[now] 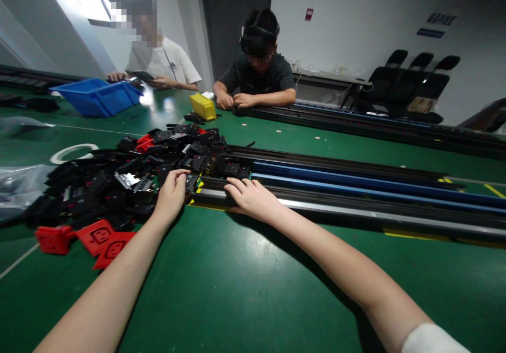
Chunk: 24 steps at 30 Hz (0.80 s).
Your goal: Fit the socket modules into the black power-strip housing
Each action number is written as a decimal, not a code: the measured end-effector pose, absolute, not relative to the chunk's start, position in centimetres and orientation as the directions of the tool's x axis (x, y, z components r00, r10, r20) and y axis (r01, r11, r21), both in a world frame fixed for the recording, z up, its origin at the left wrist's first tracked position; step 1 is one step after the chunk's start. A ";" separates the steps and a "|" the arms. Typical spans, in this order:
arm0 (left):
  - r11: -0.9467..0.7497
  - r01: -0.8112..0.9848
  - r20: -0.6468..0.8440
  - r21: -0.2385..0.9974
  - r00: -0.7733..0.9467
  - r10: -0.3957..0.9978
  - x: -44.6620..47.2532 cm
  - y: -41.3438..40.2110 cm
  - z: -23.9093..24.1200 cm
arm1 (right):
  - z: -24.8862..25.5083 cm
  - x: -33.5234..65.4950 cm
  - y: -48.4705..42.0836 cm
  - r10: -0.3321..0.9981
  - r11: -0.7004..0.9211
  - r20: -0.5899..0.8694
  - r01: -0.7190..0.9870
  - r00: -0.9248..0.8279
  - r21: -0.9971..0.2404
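My left hand (173,194) is closed on a black socket module (191,183), at the left end of the nearest long black rail (215,189). Whether the module touches the rail or sits inside its end, I cannot tell. My right hand (253,199) grips the same rail a little to the right, its fingers laid over the top and its thumb mostly hidden. A heap of black socket modules (98,184) spreads to the left of my left hand. Several red socket modules (103,239) lie in front of the heap.
Blue rails (336,179) run behind the nearest rail. A blue bin (97,97), a yellow bin (203,106), a tape roll (73,154) and a plastic bag (23,189) are on the green table (221,284). Two people sit across, one beside more rails (356,124).
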<state>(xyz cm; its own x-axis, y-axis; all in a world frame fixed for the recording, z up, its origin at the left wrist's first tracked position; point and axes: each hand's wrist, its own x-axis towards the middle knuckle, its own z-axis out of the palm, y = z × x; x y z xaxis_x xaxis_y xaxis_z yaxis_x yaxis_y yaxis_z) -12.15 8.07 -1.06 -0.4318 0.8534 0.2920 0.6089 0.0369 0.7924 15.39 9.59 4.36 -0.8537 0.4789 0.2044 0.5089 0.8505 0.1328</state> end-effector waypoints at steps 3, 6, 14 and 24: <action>0.041 0.594 0.271 0.803 -0.426 0.863 -12.2 8.3 -1.2 | 4.2 15.4 9.7 0.487 0.845 0.210 0.518 -0.848 0.132; 0.030 0.580 0.261 0.814 -0.411 0.873 -12.3 8.4 -1.2 | 4.3 15.4 9.9 0.511 0.842 0.212 0.535 -0.833 0.073; 0.007 0.557 0.259 0.831 -0.398 0.880 -12.2 8.6 -1.4 | 5.6 15.7 10.4 0.629 0.776 0.166 0.599 -0.760 -0.198; 0.056 0.599 0.231 0.799 -0.392 0.890 -11.0 7.9 -0.6 | 6.2 15.7 11.3 0.633 0.770 0.140 0.601 -0.761 -0.215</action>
